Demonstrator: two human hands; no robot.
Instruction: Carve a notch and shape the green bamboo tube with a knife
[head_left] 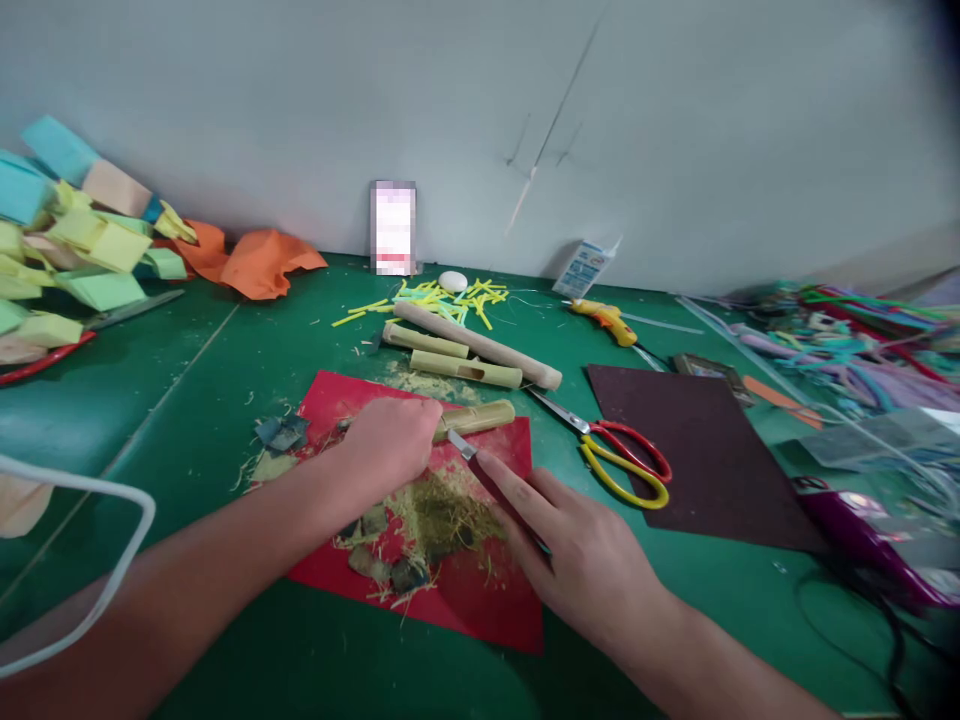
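My left hand [386, 440] is closed over one end of a bamboo stick [480, 416] that lies on a red sheet [487, 600]. My right hand [577, 555] grips a craft knife [463, 445], forefinger stretched along it, with the blade tip against the bamboo. A heap of greenish bamboo shavings [442, 515] and a few dark scraps lie on the red sheet between my hands.
Three more bamboo pieces [465, 355] lie behind the red sheet on the green table [225, 390]. Red-and-yellow scissors [622, 460], a dark brown sheet [697, 450] and a yellow glue gun [604, 318] are to the right. Coloured foam blocks [67, 240] pile up at left.
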